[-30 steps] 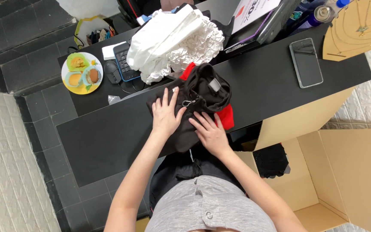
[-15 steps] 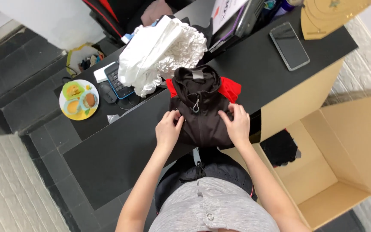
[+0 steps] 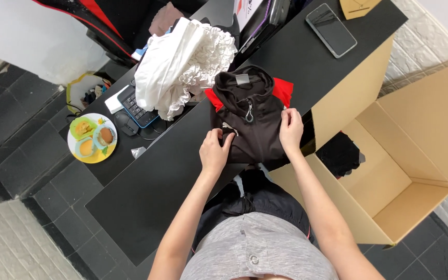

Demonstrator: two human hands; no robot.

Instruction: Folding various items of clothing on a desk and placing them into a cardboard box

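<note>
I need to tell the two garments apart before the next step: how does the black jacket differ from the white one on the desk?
The black jacket is folded into a neat flat packet; the white garment lies in a loose, ruffled heap. Both hands, left and right, grip the black jacket's sides; nothing touches the white garment. The black jacket shows red panels and a zip pull; the white garment is plain. Both lie on the black desk.

Both forearms reach forward, the left hand (image 3: 214, 151) loosely curled with fingers bent, the right hand (image 3: 290, 129) just beyond it, fingers pinched.
</note>
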